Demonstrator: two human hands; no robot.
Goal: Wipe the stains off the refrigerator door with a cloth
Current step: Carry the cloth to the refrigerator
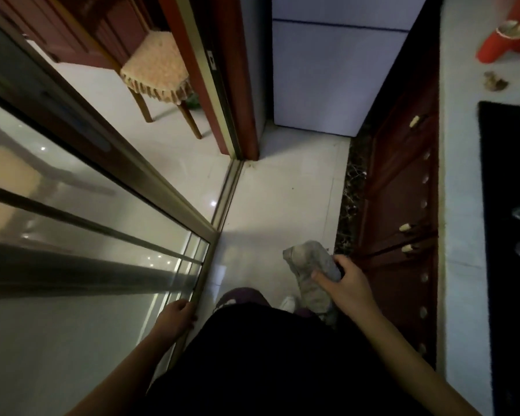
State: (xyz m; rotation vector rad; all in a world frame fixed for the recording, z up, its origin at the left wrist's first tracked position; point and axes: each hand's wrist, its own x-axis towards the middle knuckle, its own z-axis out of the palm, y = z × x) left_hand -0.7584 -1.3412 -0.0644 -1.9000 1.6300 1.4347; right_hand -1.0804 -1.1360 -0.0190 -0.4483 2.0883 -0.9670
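Approach step, seemingly: no wiping yet. Grips the bunched grey cloth (308, 265) in the right hand (347, 288), fingers curled round it; curls the left hand (176, 318) over the sliding door (204, 265) edge. Refrigerator door (327, 79) well ahead across the floor (282, 190). Next calls for stepping close, then pressing the cloth flat against it.

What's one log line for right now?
right hand: holds cloth | left hand: grips sliding door edge | refrigerator door: ahead, untouched | wiping: not started
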